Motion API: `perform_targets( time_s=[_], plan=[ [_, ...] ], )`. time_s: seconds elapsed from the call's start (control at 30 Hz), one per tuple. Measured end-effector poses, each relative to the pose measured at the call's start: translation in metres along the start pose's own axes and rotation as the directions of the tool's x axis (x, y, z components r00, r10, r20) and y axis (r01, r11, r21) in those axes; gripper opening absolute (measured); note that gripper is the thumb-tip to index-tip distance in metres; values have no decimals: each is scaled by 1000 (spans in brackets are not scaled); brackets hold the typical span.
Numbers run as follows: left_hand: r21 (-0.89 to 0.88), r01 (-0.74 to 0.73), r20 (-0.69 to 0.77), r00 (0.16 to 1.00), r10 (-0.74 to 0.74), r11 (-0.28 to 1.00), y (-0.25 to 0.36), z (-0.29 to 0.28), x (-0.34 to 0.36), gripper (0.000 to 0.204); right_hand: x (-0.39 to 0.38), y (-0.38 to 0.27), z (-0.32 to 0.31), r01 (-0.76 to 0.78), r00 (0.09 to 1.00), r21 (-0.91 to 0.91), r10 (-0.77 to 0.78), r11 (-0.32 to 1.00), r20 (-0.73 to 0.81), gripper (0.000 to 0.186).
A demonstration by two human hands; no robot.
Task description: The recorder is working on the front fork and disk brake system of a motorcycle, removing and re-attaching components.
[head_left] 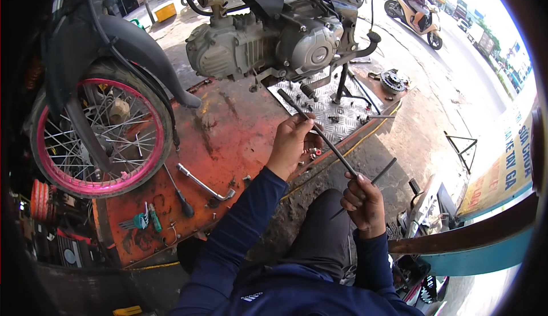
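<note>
A long dark T-handle wrench [335,149] slants across the space before me, its tip up toward the motorcycle. My left hand [292,146] is closed round the shaft below the tip. My right hand [364,203] grips the other end, where the crossbar meets the shaft. Beyond the tip hangs the grey motorcycle engine [240,45], with a round cover on its right part. Under it, a metal tread plate [347,110] carries several small bolts and dark parts. A kickstand and foot pegs stand close by.
Left stands the front wheel [44,139] with a pink rim. On the orange platform [188,133] lie a screwdriver [184,203], a silver wrench [206,185] and a hex key set [136,220]. A signboard [502,150] edges the right; a person rides a scooter [416,22] beyond.
</note>
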State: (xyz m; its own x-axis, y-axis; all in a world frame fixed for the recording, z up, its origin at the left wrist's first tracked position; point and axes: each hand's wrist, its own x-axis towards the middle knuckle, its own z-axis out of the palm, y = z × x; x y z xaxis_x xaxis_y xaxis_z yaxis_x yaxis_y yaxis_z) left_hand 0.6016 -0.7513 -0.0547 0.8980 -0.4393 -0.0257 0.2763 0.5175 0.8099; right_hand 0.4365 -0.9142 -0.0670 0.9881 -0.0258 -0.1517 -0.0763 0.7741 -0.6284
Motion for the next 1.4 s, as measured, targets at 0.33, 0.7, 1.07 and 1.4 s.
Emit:
perform_targets(
  time_s=[0.33, 0.7, 1.07, 1.4],
  plan=[
    [84, -64, 30, 998, 62, 994, 25, 6, 12, 18, 16, -9, 26, 17, 994, -10, -16, 1000, 110, 22],
    [87, -153, 5, 988, 153, 984, 21, 6, 16, 17, 11, -11, 46, -117, 976, 259, 63, 959, 207, 25],
    [43, -209, -52, 976, 211, 977, 20, 6, 13, 12, 15, -16, 46, 1, 960, -70, 19, 998, 279, 23],
    [614, -760, 478, 572, 666, 213, 31, 79, -47, 21, 26, -5, 52, 239, 970, -512, -223, 825, 94, 20]
  ],
)
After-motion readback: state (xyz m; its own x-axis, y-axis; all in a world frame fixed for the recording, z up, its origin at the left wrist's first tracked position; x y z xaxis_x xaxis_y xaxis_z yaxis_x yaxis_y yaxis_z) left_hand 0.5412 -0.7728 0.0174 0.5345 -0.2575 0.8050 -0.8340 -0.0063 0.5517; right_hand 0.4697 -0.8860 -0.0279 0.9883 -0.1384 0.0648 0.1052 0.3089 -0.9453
